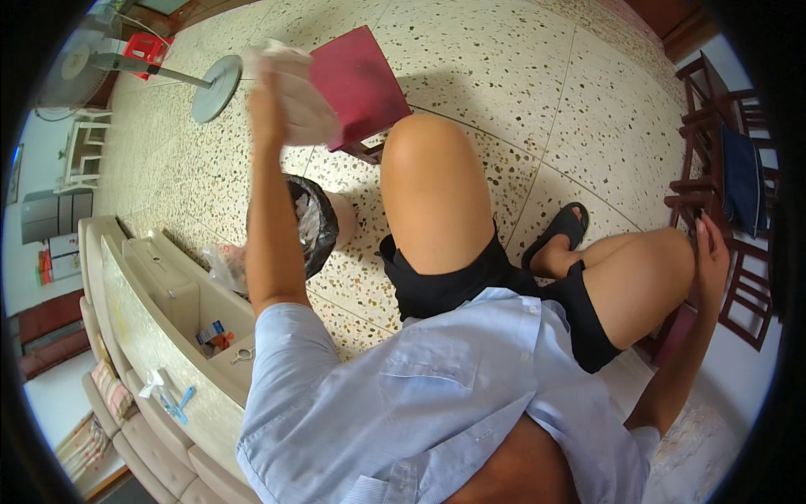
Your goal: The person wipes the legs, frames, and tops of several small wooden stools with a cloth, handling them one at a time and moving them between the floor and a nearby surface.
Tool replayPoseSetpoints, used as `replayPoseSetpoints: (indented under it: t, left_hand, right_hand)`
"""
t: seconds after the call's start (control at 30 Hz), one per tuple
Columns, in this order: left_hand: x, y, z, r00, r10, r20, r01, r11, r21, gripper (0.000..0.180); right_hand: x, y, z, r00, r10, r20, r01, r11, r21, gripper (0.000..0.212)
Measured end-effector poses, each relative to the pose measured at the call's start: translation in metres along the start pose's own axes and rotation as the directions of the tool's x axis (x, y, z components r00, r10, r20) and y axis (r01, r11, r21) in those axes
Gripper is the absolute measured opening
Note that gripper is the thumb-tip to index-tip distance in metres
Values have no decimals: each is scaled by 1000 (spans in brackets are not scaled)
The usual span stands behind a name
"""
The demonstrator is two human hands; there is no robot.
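Observation:
My left hand (pixel 267 113), at the end of a raised forearm, grips a pale whitish cloth (pixel 306 105). Motion smears the hand and the cloth a little. The cloth hangs beside a dark red square stool (pixel 357 80) and overlaps its left edge in the picture. Below that forearm stands a waste bin (pixel 342 220) lined with a black bag (pixel 319 244), with crumpled pale waste inside. My right hand (pixel 714 252) rests against the outer side of my right knee, its visible fingers stretched out; I see nothing held in it.
A standing fan (pixel 217 88) and a red plastic stool (pixel 147 52) are at the far left. Nearer on the left is a table (pixel 126 315) with an open drawer (pixel 180 294) and blue clips on top. Dark wooden chairs (pixel 701 134) line the right. A sofa (pixel 151 437) runs along the lower left.

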State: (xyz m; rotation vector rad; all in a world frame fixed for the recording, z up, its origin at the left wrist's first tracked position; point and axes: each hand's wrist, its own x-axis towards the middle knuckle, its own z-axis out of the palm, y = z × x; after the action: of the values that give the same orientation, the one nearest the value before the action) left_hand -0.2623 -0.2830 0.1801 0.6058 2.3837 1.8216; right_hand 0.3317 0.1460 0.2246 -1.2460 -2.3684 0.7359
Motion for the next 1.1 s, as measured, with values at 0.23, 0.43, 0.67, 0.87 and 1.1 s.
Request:
replayPoseSetpoints:
  t: [0.23, 0.43, 0.67, 0.87, 1.1]
  left_hand:
    - [-15, -101, 92, 902, -71, 427, -381, 339, 860, 85]
    - [67, -126, 65, 949, -306, -73, 264, 646, 716, 126]
    - [94, -170, 49, 859, -512, 17, 486, 824, 291, 121]
    - [58, -158, 94, 592, -516, 619, 800, 472, -372, 27]
    - [95, -53, 178, 825, -537, 176, 492, 835, 245, 73]
  right_hand:
    - [59, -91, 70, 963, -112, 247, 102, 993, 54, 39]
    - [47, -102, 79, 852, -110, 512, 182, 979, -94, 42]
    - [36, -56, 72, 889, 17, 457, -42, 998, 46, 27]
    - [51, -37, 64, 796, -134, 590, 157, 987, 12, 25]
    - [52, 8, 55, 819, -54, 571, 117, 991, -73, 26]
